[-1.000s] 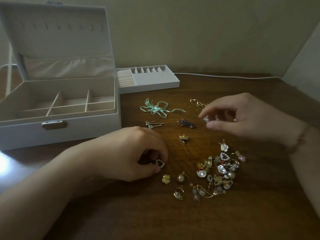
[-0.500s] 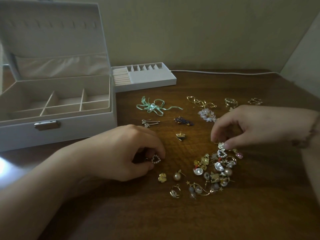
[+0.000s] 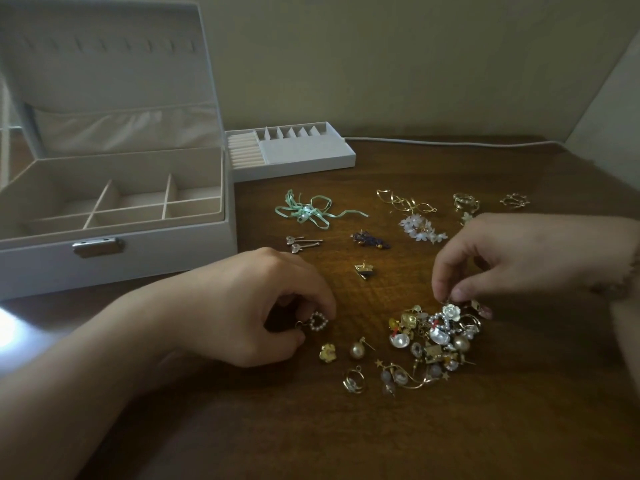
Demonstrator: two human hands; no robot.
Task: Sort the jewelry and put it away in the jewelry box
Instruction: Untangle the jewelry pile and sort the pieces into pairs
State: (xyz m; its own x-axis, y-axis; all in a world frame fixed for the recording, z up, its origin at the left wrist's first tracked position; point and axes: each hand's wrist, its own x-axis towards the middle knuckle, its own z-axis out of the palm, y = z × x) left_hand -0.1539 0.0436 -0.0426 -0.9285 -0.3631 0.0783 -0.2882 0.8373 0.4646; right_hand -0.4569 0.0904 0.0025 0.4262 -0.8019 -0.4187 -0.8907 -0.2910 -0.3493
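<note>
White leatherette jewelry box [image 3: 114, 258], upper left of the frame, stands with its lid raised; every visible divided compartment holds nothing, and its removable tray [image 3: 294, 155] lies just beside it on the dark wooden tabletop [image 3: 346, 438], also unfilled as far as can be seen. Putting away has therefore not begun.

Sorting is partly done: matched pieces lie apart in the upper centre of the frame, among them a mint ribbon bow [image 3: 311, 211], a pair of studs [image 3: 301, 242], a dark blue piece [image 3: 369, 239], white flower earrings [image 3: 420, 230] and gold rings [image 3: 465, 201].

A tangled pile [image 3: 434, 336] of gold, pearl and crystal earrings remains at centre right, with a few strays beside it.

Left hand [image 3: 249, 306], curled, pinches a pearl heart earring [image 3: 318, 321] against the tabletop.

Right hand [image 3: 512, 258] reaches down to the pile's upper edge, thumb and forefinger closed at a white rose earring [image 3: 452, 311]; whether it is truly gripped cannot be told.
</note>
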